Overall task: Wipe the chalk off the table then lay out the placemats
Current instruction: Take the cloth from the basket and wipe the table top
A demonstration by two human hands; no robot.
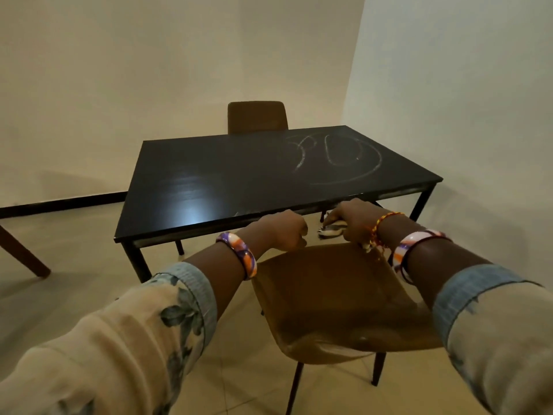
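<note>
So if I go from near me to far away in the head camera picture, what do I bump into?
Near chair → left hand and right hand at its backrest → black table → chalk marks → far chair → wall.

The room is dim and warm-toned, with a yellowish cast over the walls (149, 70) and floor (74, 295). A soft glare patch sits on the near left of the dark worktop (191, 218), and faint chalk lines (338, 158) catch light at its far right. The right wall (463, 85) looks cooler and brighter. Soft shadows spread beneath the worktop and the near chair (338, 298). Wide-angle distortion stretches the sleeves (125, 339) at the bottom corners, where the detail is soft. Both hands (284, 230) look slightly blurred.
</note>
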